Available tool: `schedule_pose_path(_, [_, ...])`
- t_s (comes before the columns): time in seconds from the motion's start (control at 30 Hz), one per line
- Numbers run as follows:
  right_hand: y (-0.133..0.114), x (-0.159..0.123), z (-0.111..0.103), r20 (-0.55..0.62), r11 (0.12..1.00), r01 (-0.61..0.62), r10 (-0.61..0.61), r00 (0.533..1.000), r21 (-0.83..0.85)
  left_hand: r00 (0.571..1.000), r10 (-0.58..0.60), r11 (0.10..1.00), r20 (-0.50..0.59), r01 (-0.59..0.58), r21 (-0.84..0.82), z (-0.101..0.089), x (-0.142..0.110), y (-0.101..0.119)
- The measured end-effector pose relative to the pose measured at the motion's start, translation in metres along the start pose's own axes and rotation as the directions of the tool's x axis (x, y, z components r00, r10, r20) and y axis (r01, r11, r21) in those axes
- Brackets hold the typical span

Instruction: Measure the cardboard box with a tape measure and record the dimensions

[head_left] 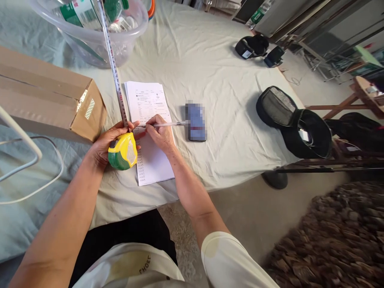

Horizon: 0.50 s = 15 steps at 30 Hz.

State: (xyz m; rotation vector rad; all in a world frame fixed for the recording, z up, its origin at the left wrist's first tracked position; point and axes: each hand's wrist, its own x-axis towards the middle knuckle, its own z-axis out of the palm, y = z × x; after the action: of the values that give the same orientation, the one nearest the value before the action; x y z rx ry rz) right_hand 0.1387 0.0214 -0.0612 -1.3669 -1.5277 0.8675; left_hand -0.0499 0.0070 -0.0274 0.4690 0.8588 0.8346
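Observation:
My left hand (112, 138) is closed on a yellow and green tape measure (123, 152) at the left edge of the paper stack. Its metal blade (113, 68) is pulled out away from me and passes in front of the plastic basket. In my right hand (160, 134) is a slim clear pen (172, 124), its tip pointing left toward the tape measure. That hand rests on the printed paper (156, 160), which has a column of handwritten figures down its left side. Whether the pen tip touches the paper or the blade, I cannot tell.
A cardboard box (54, 96) stands at the left, below the clear basket (90, 40) of bottles. A phone (196, 124) lies right of the paper. An open black case (309, 134) and a black strap (252, 46) lie farther right. White cable (57, 172) loops at the left.

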Motion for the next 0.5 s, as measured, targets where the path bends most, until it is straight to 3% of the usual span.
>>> schedule_pose_path(0.27, [0.001, -0.001, -0.001, -0.036, 0.993, 0.027, -0.023, 0.999, 0.114, 1.0, 0.013, 1.0, 0.015, -0.013, -0.001, -0.004, 0.001, -0.001])
schedule_pose_path(0.5, [0.01, -0.001, 0.0, -0.051, 0.997, 0.029, -0.025, 0.998, 0.073, 0.999, 0.023, 1.0, 0.044, -0.022, -0.021, -0.004, 0.001, -0.003])
